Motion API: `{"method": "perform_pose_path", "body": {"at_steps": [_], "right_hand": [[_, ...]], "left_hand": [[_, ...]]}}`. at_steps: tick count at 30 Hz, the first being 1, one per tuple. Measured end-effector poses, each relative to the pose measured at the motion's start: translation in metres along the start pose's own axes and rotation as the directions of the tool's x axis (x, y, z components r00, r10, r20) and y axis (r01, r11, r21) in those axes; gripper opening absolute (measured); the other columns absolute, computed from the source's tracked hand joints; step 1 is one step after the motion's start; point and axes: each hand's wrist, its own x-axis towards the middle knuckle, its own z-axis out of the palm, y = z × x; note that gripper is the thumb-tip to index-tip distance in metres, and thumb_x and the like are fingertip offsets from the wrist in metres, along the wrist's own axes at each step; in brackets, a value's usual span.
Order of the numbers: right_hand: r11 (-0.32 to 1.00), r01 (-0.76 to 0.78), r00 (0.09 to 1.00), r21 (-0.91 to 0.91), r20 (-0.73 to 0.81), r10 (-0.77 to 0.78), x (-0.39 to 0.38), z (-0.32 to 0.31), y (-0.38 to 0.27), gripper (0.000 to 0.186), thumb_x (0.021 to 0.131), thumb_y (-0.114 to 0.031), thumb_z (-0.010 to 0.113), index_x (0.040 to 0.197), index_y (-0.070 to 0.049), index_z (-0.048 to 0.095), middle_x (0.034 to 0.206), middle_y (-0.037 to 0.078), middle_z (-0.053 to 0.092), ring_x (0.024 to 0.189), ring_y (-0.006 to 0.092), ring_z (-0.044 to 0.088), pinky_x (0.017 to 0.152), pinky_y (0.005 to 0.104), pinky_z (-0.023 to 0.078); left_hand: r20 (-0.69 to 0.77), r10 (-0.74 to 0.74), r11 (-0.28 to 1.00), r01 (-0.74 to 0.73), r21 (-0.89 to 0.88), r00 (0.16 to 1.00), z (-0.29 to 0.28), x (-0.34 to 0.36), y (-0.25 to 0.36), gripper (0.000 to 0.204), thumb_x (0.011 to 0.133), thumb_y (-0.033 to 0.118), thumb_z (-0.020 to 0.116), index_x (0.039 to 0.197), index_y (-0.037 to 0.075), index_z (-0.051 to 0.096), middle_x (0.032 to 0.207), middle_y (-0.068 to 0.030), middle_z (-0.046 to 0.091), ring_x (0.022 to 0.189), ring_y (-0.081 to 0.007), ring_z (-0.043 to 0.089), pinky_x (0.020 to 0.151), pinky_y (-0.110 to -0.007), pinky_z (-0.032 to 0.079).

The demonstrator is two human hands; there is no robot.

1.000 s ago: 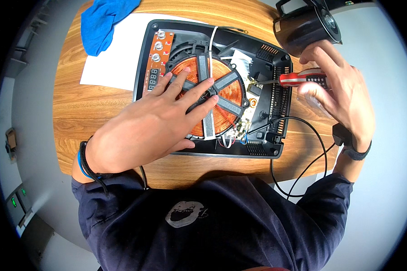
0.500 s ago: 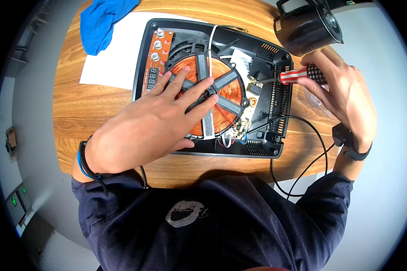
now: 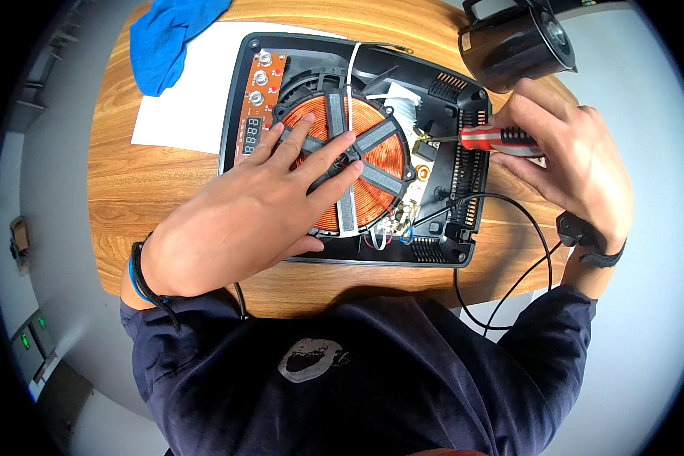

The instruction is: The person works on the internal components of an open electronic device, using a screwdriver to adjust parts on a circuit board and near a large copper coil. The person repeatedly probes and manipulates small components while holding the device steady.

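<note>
An opened induction cooker (image 3: pixel 239 83) lies on the wooden table, its black casing exposing a round copper coil (image 3: pixel 385 156). Spread flat over the coil's left part is my left hand (image 3: pixel 254 194), fingers apart and holding nothing. My right hand (image 3: pixel 566 144) grips a screwdriver (image 3: pixel 482 138) with a red, black and white handle. The screwdriver lies nearly level across the casing's right side, its tip at a small metal part (image 3: pixel 424 139) on the white circuit board (image 3: pixel 425 163). An orange control board (image 3: pixel 260 87) with a digit display sits at the casing's left.
A black kettle (image 3: pixel 509 45) stands at the back right, close behind my right hand. White paper (image 3: pixel 182 114) and a blue cloth (image 3: pixel 163 49) lie at the back left. A black cable (image 3: pixel 536 224) loops off the casing's right side toward the table's front edge.
The screwdriver's handle has turned about its length and shifted slightly left, with my right fingers changing their hold. The cooker and my left hand have slid very slightly left.
</note>
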Motion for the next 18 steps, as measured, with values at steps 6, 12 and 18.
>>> {"method": "perform_pose_path", "body": {"at_steps": [6,12,18], "right_hand": [[0.968,-0.214,0.977,-0.130,-0.030,0.212,0.011,0.015,-0.004,0.042,0.101,-0.042,0.089,0.102,-0.004,0.069,0.095,0.011,0.076,0.084,0.0336,0.082,0.073,0.0416,0.064],[0.998,-0.029,1.000,0.052,0.006,0.029,-0.003,-0.003,0.012,0.047,0.094,-0.027,0.093,0.120,-0.004,0.061,0.122,0.011,0.066,0.095,0.0380,0.081,0.085,0.0476,0.067],[0.986,-0.154,0.987,-0.071,-0.047,0.151,-0.003,0.005,0.011,0.054,0.094,-0.031,0.092,0.131,-0.006,0.063,0.129,0.012,0.067,0.102,0.0372,0.078,0.086,0.0483,0.065]], "left_hand": [[0.008,-0.027,1.000,0.027,0.007,1.000,0.001,-0.003,0.002,0.103,0.091,0.041,0.093,0.179,0.017,0.044,0.191,-0.0104,0.031,0.171,-0.0481,0.036,0.141,-0.061,0.036],[0.010,-0.016,1.000,0.016,0.002,1.000,0.000,-0.002,0.001,0.104,0.091,0.041,0.093,0.179,0.016,0.043,0.191,-0.0101,0.030,0.171,-0.0488,0.036,0.141,-0.061,0.037],[0.004,-0.017,1.000,0.017,-0.003,1.000,0.001,-0.003,0.000,0.103,0.091,0.040,0.093,0.178,0.014,0.044,0.191,-0.0108,0.031,0.171,-0.0495,0.036,0.141,-0.061,0.036]]}}
